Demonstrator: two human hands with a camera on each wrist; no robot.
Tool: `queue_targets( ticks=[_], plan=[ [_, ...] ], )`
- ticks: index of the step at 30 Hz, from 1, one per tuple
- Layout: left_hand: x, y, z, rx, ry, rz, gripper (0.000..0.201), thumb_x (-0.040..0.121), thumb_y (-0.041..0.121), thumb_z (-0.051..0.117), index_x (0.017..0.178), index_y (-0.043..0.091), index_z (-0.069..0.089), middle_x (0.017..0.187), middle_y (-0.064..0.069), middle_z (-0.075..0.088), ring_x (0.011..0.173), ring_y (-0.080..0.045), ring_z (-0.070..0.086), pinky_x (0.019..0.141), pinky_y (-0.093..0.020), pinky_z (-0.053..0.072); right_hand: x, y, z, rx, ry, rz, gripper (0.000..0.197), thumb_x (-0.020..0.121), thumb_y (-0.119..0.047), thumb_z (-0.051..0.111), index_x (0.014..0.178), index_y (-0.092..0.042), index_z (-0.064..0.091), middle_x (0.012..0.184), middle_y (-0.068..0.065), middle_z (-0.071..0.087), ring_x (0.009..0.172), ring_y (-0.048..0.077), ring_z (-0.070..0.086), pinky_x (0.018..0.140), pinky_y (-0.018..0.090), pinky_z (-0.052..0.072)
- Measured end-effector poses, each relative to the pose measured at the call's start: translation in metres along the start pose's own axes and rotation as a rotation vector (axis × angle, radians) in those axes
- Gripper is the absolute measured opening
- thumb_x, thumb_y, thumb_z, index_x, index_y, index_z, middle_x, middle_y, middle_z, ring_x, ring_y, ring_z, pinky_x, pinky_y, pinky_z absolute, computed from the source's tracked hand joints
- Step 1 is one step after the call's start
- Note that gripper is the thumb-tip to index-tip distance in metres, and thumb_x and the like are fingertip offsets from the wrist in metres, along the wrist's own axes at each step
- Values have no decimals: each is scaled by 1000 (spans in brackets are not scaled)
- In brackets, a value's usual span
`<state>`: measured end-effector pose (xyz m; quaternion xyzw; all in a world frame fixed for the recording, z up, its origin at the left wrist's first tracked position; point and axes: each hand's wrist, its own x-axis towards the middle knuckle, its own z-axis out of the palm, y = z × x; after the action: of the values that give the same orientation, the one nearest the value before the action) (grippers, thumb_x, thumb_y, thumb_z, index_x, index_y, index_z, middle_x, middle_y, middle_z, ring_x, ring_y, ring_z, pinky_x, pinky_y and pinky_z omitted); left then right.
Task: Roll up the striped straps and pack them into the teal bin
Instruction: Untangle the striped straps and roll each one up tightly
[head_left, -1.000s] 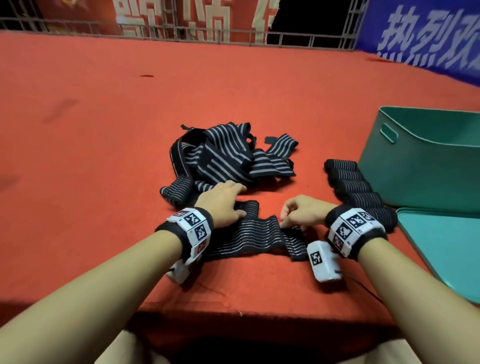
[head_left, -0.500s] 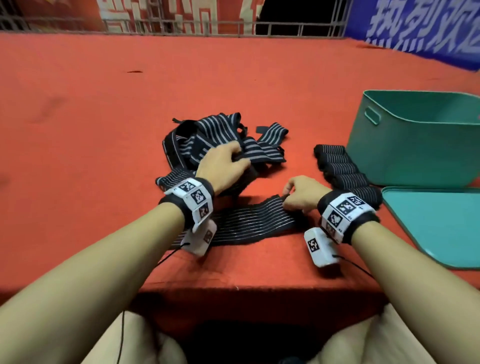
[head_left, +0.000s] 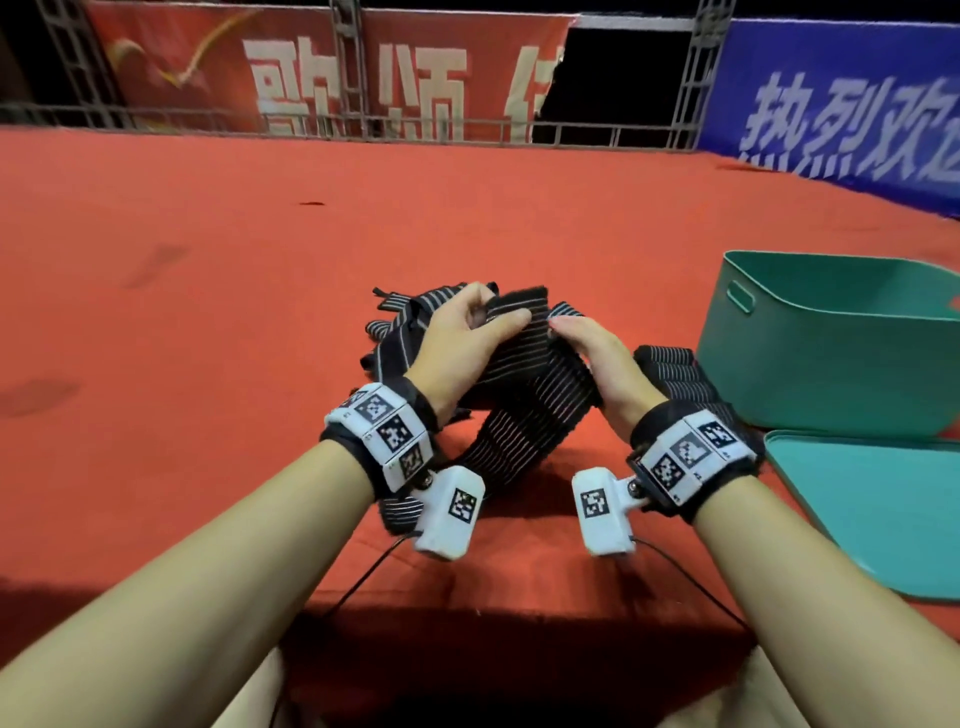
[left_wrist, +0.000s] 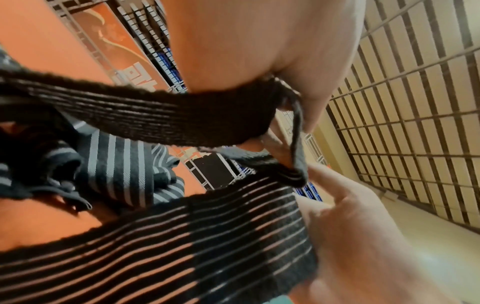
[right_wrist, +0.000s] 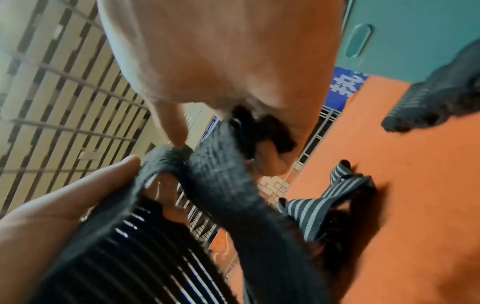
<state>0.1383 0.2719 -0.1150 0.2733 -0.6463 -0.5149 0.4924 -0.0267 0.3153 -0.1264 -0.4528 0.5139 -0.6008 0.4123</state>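
Black striped strap (head_left: 524, 374) hung lifted above the red table (head_left: 208, 322), its upper end pinched by the left hand (head_left: 457, 343) and gripped by the right hand (head_left: 597, 358), left of the teal bin (head_left: 831, 374).

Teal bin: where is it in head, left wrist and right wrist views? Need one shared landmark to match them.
Head: teal bin at right edge, mid-height, beside the rolled straps.
Left wrist: not in view.
Right wrist: top right corner, its wall with the oval handle slot.
Shared landmark: the held strap, gripped by left hand and right hand; also and.
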Motion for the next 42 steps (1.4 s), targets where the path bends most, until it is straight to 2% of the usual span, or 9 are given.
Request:
queue_targets(
  ticks=[4, 9, 13, 20, 25, 30, 35, 38, 42],
  plan=[
    [0, 3, 1, 69, -110, 5, 27, 94, 9, 71, 80, 14, 48, 79, -10, 59, 74, -19, 59, 66, -29, 50, -9, 3, -7, 197, -223, 128, 47, 95, -29, 66, 130, 1, 65, 125, 22, 69, 111, 31, 69, 101, 40, 54],
    [7, -16, -29, 631, -188, 50, 42, 101, 55, 52, 86, 17, 64, 86, 2, 68, 84, -15, 63, 79, -35, 47, -8, 5, -26, 266, 83, -12, 24, 95, -9, 67, 116, 3, 68, 106, 16, 73, 96, 27, 71, 90, 37, 58],
    [5, -52, -66, 1053, -399, -248, 53, 97, 70, 44, 122, 29, 66, 122, 3, 68, 114, -20, 62, 104, -35, 45, -6, 5, -34, 315, 172, -67, 30, 95, -8, 64, 120, 9, 64, 113, 22, 69, 101, 31, 68, 100, 45, 53],
    [8, -82, -112, 1328, -381, -406, 28, 90, 46, 71, 82, 19, 72, 82, -2, 68, 89, -25, 68, 71, -28, 46, 2, -2, -45, 571, 332, -74, 9, 102, -20, 58, 104, -15, 66, 89, 5, 74, 80, 24, 72, 75, 41, 61],
    [9, -80, -103, 1036, -175, -144, 17, 95, 38, 67, 108, 26, 67, 105, 6, 71, 102, -19, 67, 89, -31, 50, 2, 2, -37, 357, 125, 19, 12, 100, -17, 61, 106, -9, 66, 95, 9, 73, 88, 25, 69, 89, 44, 57],
    [9, -60, -46, 558, -303, -34, 70, 81, 6, 79, 143, 22, 51, 137, 5, 61, 126, -12, 58, 110, -33, 46, -6, 3, -2, 249, -120, 51, 17, 97, -12, 63, 111, -4, 68, 102, 16, 72, 90, 26, 70, 83, 37, 60],
    [9, -52, -16, 228, -316, -101, 52, 79, -10, 72, 126, 13, 64, 109, 0, 72, 103, -11, 66, 96, -34, 55, -6, 5, 15, 308, -86, -5, 14, 94, -9, 67, 107, -2, 67, 97, 17, 69, 84, 25, 69, 79, 36, 61],
    [17, -62, -24, 290, -288, -140, 16, 87, 11, 77, 97, 4, 68, 91, -9, 72, 86, -13, 65, 89, -40, 56, 7, 12, 0, 449, 59, -39, 13, 93, -13, 69, 103, -6, 66, 102, 19, 69, 90, 30, 68, 92, 46, 56],
    [29, -68, -43, 476, -377, -214, 25, 87, 24, 81, 87, 3, 67, 73, 4, 67, 67, -7, 60, 66, -24, 47, 25, 30, -33, 569, 251, -95, 15, 92, -16, 71, 104, -9, 64, 104, 18, 70, 94, 32, 67, 100, 53, 51]
  ],
)
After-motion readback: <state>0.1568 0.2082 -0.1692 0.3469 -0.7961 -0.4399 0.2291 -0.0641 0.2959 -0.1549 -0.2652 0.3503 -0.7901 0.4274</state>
